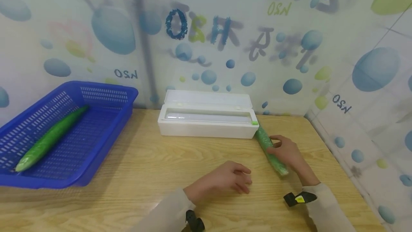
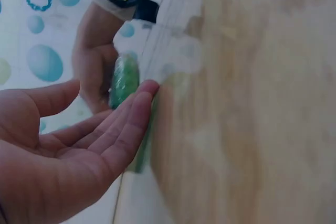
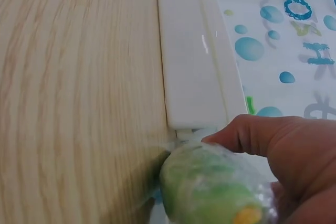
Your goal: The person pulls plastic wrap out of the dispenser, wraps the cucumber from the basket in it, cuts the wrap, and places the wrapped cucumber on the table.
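Observation:
A cucumber (image 1: 275, 160) in clear plastic wrap lies slanted at the right of the table. My right hand (image 1: 285, 150) holds it from above, thumb and fingers on either side. In the right wrist view the film shines over the near end of this wrapped cucumber (image 3: 210, 187). Left of it, my left hand (image 1: 232, 177) is over the table with loosely bent fingers and nothing in them. From the left wrist, the left palm (image 2: 68, 171) appears bare. A white film dispenser box (image 1: 206, 130) with its lid up stands just beyond, near the cucumber's far end.
On the left stands a blue perforated basket (image 1: 96, 146) with another cucumber (image 1: 51, 137) inside. Light wood table (image 1: 154, 174) spreads under everything. A patterned wall (image 1: 206, 78) closes off the back, and another wall (image 1: 363, 128) runs along the right side.

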A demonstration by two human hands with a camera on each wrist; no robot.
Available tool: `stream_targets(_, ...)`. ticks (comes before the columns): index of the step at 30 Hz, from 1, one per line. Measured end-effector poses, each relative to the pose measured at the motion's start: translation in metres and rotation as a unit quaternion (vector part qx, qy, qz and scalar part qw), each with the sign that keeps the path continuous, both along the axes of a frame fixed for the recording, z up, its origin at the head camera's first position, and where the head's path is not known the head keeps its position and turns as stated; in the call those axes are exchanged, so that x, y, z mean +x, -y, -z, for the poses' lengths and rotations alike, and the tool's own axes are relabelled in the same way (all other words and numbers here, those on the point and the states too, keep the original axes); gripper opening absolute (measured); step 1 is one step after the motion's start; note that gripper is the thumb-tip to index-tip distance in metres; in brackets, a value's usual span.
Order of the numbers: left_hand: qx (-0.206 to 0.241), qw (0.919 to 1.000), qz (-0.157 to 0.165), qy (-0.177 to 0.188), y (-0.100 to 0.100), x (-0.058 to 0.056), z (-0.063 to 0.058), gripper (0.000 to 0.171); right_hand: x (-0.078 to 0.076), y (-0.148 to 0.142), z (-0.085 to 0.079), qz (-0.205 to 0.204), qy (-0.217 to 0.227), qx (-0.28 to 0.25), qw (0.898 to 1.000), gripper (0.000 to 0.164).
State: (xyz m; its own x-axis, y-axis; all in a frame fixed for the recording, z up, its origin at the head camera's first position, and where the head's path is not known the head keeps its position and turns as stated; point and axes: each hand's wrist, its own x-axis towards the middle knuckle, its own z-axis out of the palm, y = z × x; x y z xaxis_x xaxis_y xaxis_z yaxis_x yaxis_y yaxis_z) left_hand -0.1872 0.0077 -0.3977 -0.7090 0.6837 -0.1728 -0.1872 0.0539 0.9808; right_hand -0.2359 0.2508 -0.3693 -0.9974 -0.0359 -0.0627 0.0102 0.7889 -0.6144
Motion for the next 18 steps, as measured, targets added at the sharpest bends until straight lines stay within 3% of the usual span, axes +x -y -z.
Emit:
stream_targets(6, -0.03, 0.9964, -0.018, -0.078, 0.036, -0.01, -0.013, 0.033, -0.002, -0.005, -0.002, -0.007, -0.012, 0.012, 1.0, 0.057)
stream_targets(11, -0.024, 0.9885, -0.048, -0.142, 0.082, -0.022, -0.027, 0.036, -0.003, -0.005, -0.001, -0.011, -0.024, 0.02, 0.999, 0.056)
stream_targets(15, -0.039, 0.974, -0.107, -0.196, 0.124, -0.033, -0.038, 0.035, -0.005, -0.008, 0.001, -0.023, -0.038, 0.027, 0.999, 0.055)
stream_targets(18, -0.05, 0.9557, -0.173, -0.233, 0.15, -0.04, -0.046, 0.033, -0.004, -0.011, 0.002, -0.03, -0.046, 0.036, 0.998, 0.054)
